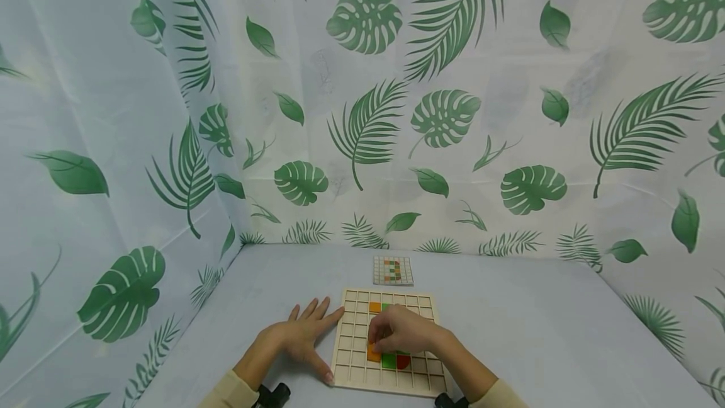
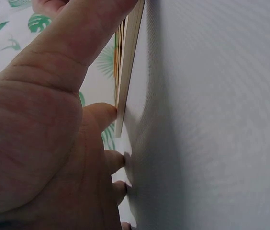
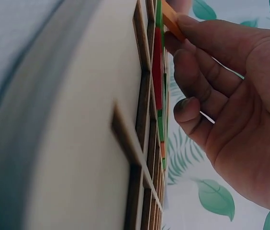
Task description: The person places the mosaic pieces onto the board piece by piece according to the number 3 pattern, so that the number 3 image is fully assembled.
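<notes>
A pale wooden grid board (image 1: 351, 373) lies flat on the table with coloured tiles in its cells. My left hand (image 1: 300, 335) spreads its fingers at the board's left side, thumb at the near left corner and index fingertip on the left edge. My right hand (image 1: 410, 330), over the middle of the board, pinches an orange tile (image 3: 173, 21) between thumb and finger; the tile is tilted in the right wrist view. Beside it sit a green tile (image 1: 388, 361) and a red rounded tile (image 1: 403, 362). Farther up is another orange tile (image 1: 375, 307). The right hand hides several cells.
Behind the board lies a small card (image 1: 378, 277) printed with a grid and a coloured pattern. A white table (image 1: 510, 313) carries everything. Leaf-print curtains (image 1: 487, 219) stand at the back and along both sides.
</notes>
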Tool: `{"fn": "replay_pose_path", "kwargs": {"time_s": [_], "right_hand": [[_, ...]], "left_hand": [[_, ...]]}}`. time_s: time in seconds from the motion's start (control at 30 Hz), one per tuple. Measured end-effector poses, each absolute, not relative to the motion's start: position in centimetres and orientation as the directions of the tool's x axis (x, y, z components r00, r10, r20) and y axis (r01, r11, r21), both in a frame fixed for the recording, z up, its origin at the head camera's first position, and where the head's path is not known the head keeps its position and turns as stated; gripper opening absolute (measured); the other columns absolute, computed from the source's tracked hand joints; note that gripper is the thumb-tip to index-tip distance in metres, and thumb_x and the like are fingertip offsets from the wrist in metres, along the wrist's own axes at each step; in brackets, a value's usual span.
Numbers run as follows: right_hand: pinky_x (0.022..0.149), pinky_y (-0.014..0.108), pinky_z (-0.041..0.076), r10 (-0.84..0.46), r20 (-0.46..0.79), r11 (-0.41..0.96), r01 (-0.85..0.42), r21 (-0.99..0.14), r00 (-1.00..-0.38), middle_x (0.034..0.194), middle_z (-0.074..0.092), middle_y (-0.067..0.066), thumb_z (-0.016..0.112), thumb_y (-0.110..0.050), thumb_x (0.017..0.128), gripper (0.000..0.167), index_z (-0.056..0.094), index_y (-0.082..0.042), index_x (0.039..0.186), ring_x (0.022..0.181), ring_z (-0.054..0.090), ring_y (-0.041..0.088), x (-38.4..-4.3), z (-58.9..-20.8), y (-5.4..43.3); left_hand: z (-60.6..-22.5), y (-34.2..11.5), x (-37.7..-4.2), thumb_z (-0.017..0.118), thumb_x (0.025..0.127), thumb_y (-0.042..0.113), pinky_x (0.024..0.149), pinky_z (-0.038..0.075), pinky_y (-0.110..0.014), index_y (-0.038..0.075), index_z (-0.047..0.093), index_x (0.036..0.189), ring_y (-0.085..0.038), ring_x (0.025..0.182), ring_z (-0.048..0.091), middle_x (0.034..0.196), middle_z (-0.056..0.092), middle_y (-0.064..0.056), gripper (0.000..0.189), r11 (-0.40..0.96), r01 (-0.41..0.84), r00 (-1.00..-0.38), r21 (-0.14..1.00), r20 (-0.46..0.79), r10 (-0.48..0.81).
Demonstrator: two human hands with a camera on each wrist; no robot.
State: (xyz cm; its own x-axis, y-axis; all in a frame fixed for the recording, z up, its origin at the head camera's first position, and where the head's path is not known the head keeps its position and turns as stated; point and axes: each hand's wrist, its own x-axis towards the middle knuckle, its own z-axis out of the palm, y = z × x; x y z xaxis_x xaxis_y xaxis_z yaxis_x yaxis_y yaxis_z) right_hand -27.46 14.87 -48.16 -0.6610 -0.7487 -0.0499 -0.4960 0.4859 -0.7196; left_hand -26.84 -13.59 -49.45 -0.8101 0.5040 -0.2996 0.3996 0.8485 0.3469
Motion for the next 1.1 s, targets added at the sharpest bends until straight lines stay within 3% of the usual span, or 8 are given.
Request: {"fn": "replay_pose_path", "kwargs": {"time_s": [0.47,1.1], "right_hand": [[0.067,0.019,0.056,-0.793,-0.037,0.445,-0.536,-0.717,-0.608,0.084,0.074,-0.008,0.078,-0.007,0.092,0.007,0.077,-0.013,0.091,0.071,0.064,-0.001,-27.21,-48.3,14.61],[0.07,0.018,0.055,-0.757,-0.088,0.485,-0.465,-0.741,-0.648,0.088,0.077,0.0,0.081,-0.004,0.088,0.007,0.079,-0.01,0.09,0.074,0.067,0.002,-26.59,-47.82,14.35]], "left_hand": [[-49.57,-13.68,-26.81,0.088,0.065,0.072,0.124,0.005,-0.071,0.033,0.019,0.168,-0.042,0.162,0.003,0.176,0.008,-0.015,0.13,0.838,0.421,-0.804,0.346,-0.286,0.522],[-49.59,-13.67,-26.9,0.088,0.064,0.073,0.124,0.004,-0.072,0.035,0.019,0.167,-0.041,0.162,0.003,0.176,0.008,-0.014,0.13,0.841,0.411,-0.807,0.351,-0.29,0.515]]}}
